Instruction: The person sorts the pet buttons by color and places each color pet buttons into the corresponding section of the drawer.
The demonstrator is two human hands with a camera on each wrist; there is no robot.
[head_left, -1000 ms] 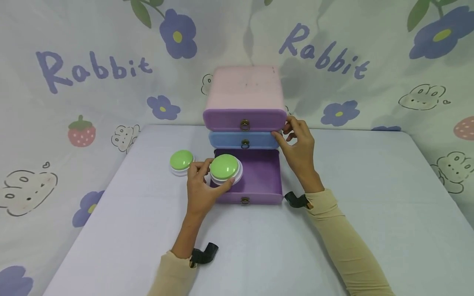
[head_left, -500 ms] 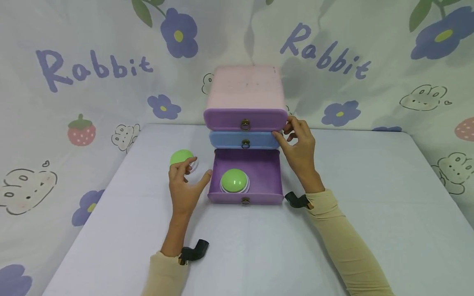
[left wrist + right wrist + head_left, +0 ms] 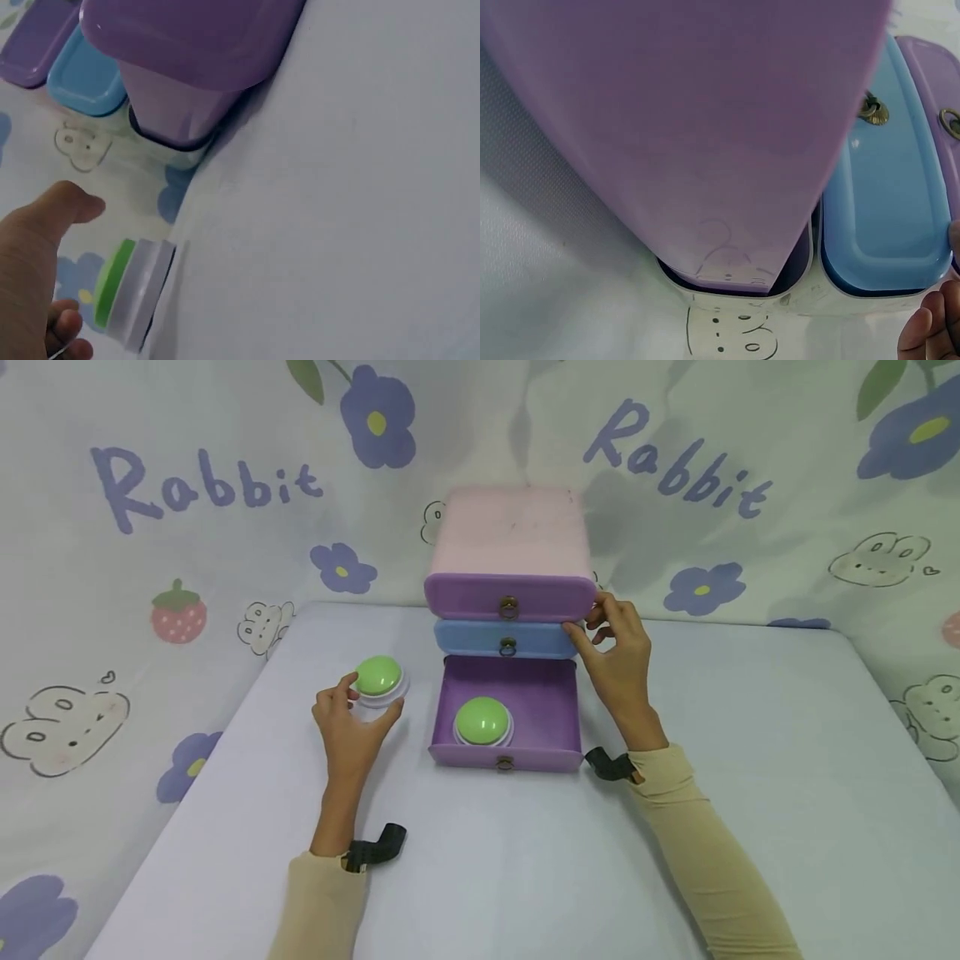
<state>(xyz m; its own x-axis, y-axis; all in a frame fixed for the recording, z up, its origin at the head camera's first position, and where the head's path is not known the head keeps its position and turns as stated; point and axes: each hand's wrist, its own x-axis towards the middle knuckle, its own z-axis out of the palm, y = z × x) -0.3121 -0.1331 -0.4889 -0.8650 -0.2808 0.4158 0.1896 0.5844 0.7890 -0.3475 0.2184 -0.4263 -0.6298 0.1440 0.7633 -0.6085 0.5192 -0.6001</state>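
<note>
My left hand is spread beside a green domed push button with a white round base on the table. Fingertips lie close at its left side, while the thumb stands apart from it. In the left wrist view this push button shows edge-on. A second green push button sits in the front left of the pulled-out purple bottom drawer. At the small drawer cabinet's right edge, my right hand holds on, thumb at the blue drawer and fingers by the side.
The purple top drawer and the blue middle drawer are pushed in, each with a brass ring pull. Behind the white-covered table hangs a printed cloth with rabbits and flowers.
My left hand has set one push button down in the bottom drawer, let go and moved left to the other. The right hand has stayed at the cabinet. The head view has shifted slightly.
</note>
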